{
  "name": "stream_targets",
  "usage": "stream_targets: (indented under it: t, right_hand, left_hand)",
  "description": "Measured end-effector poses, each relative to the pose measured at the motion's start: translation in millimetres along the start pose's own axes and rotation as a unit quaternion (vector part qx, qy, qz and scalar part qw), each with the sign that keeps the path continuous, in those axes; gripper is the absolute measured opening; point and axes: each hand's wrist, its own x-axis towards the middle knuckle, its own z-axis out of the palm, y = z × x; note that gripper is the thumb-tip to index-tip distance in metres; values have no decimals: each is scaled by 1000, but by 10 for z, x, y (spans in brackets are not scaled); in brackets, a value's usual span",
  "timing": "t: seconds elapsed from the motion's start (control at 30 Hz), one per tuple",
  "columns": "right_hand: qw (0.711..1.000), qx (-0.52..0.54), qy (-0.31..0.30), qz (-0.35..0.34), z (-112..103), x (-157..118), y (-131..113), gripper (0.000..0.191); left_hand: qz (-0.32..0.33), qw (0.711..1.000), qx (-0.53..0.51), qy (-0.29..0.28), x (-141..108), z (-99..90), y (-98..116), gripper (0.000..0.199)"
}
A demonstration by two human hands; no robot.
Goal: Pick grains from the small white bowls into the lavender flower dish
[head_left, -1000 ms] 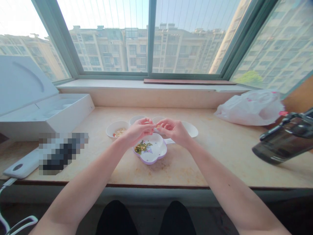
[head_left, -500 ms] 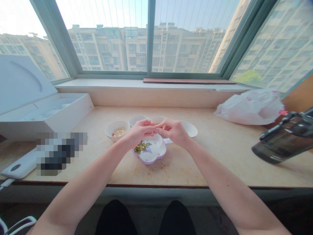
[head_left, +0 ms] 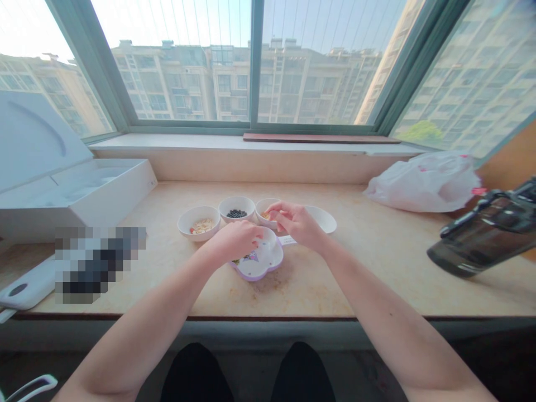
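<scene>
My left hand (head_left: 233, 241) is curled low over a white flower-shaped plate with a lilac rim (head_left: 263, 271), hiding most of the green seeds on it. My right hand (head_left: 298, 223) hangs just beside a small white bowl (head_left: 261, 219) holding a few yellowish bits, with its fingers curled together. Further left are a white bowl of black beans (head_left: 237, 201) and a white bowl of pale flakes (head_left: 198, 234). An oval white dish (head_left: 325, 219) lies partly under my right hand. Whether either hand holds anything small is hidden.
The bowls stand on a cream stone sill counter (head_left: 355, 279). An open white box (head_left: 84, 190) and a white power bank (head_left: 23, 290) are at the left, beside a pixelated object (head_left: 100, 265). A plastic bag (head_left: 422, 184) and a dark translucent bottle (head_left: 481, 237) are at the right.
My hands were close together above the plate and have parted. The left has dropped onto the plate, covering the seeds. The right has moved right, and the black-bean bowl now shows.
</scene>
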Motion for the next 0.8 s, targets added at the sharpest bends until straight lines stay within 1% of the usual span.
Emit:
stream_targets:
  t: [0.07,0.2,0.27,0.4,0.47,0.53,0.6,0.7,0.73,0.8]
  right_hand:
    - [1000,20,-21,0,2,0,17,29]
    - [998,51,-35,2,7,5,37,31]
    - [998,58,-35,6,9,7,33,32]
    - [999,45,-26,5,-10,5,12,33]
    - [1000,15,-6,-2,-45,5,1,33]
    - [999,-28,23,-12,-101,13,-7,33]
    - [994,-85,67,-25,-175,31,-10,32]
    - [969,-198,144,-28,-303,69,4,25]
    - [957,-237,163,-19,-345,80,17,23]
    - [933,-310,182,10,-428,98,57,20]
  left_hand:
    - [5,1000,12,-17,13,55,5,23]
    - [23,1000,0,-14,48,169,2,23]
    - [34,999,-19,2,60,214,-3,25]
    - [56,994,-78,53,78,283,-29,26]
    - [63,990,-111,66,88,304,-44,26]
    - [56,987,-137,63,96,315,-57,25]
    - [44,986,-153,54,99,320,-66,25]
    - [39,985,-160,54,97,331,-76,25]
    - [37,985,-157,55,96,336,-79,25]
    - [35,987,-145,60,91,344,-82,27]
